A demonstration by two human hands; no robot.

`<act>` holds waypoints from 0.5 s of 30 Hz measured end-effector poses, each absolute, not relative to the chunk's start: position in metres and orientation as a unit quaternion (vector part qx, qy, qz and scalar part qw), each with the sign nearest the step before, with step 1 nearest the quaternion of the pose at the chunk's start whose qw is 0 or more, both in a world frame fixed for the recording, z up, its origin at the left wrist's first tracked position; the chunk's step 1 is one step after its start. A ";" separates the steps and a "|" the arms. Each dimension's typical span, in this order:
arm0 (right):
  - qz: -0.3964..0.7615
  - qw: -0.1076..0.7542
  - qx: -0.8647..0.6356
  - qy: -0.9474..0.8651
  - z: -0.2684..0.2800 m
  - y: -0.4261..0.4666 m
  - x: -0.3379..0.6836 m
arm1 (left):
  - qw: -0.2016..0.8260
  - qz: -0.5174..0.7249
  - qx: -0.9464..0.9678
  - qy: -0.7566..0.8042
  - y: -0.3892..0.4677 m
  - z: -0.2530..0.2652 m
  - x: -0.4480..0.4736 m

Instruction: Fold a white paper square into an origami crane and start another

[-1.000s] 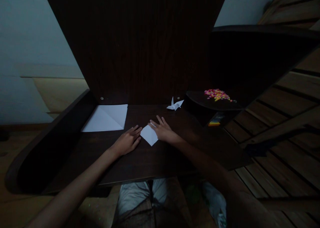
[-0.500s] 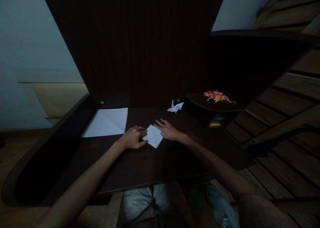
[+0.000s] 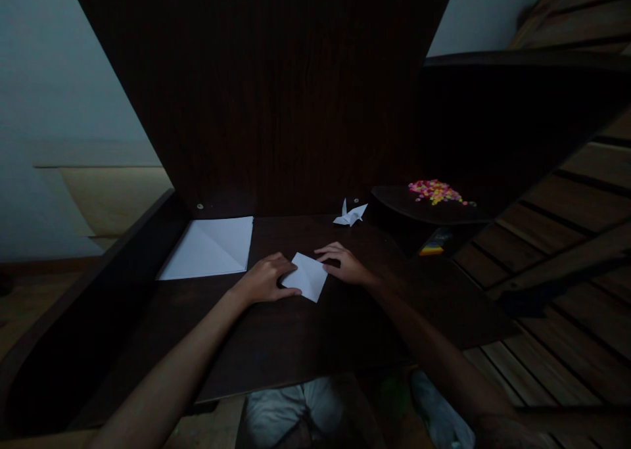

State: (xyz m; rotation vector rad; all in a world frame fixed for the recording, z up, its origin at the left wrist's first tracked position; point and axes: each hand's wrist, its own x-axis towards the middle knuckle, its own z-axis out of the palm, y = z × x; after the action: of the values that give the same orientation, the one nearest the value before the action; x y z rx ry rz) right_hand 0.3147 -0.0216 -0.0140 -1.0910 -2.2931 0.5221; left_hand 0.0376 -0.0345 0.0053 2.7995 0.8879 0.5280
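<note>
Likely a room in a home: a dark wooden counter (image 3: pixel 276 350) at centre, plain pale wall (image 3: pixel 64 74) upper left, slatted woodwork (image 3: pixel 582 229) at right.

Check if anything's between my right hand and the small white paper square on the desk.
Nothing visible is: your right hand is at the right edge of the paper square, with your left hand at its left side. The paper bird sits farther back.

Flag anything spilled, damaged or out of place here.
Only the colourful bits look odd: they lie in a loose heap on the corner shelf, with no container visible around them, perhaps spilled. The folded paper bird and small paper square show no visible damage.
</note>
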 end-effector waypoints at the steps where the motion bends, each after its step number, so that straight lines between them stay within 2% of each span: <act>1: 0.198 0.267 -0.402 -0.853 -0.013 -0.022 0.315 | 0.081 0.178 0.935 0.295 -0.034 0.006 0.038; 7: 0.240 0.232 -0.380 -0.863 -0.006 -0.025 0.319 | 0.068 0.168 0.937 0.299 -0.037 0.010 0.040; 15: 0.302 0.284 -0.331 -0.848 -0.010 -0.022 0.327 | -0.062 0.138 0.959 0.240 -0.035 0.004 0.047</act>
State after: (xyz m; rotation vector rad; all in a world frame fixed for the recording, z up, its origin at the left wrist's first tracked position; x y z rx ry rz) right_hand 0.3271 -0.0220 -0.0100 -0.8856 -2.2694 0.8077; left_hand 0.0471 -0.0353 0.0038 3.1374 0.7862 0.4508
